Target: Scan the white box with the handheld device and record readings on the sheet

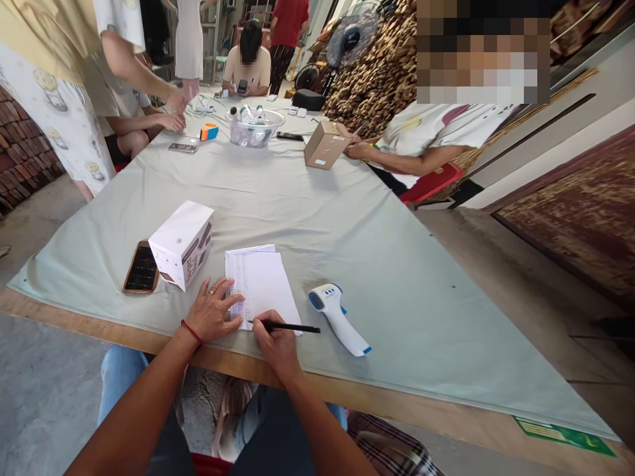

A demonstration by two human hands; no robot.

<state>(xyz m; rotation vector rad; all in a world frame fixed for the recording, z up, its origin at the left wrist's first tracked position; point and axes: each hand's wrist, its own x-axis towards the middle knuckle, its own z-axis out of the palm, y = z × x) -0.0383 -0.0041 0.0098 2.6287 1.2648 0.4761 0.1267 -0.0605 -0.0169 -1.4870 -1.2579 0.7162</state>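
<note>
My left hand (pixel 214 312) lies with its fingers spread over the left edge of a small stack of paper (pixel 265 281). The top sheet has a column of writing down its left side and is blank elsewhere. In my right hand (pixel 278 345) is a black pen (pixel 292 326), its tip at the lower left part of the sheet. To the right of the paper lies a white and blue infrared thermometer (pixel 340 318). A white box (pixel 181 244) stands beyond my left hand, and a phone (pixel 141 267) lies beside it.
A clear plastic basin (pixel 254 137) with bottles stands farther up the cloth-covered table (pixel 347 205). Near it are an orange and blue object (pixel 209 131) and a cardboard box (pixel 326 144) by a seated person's hands. Other people sit or stand around the far end and left side.
</note>
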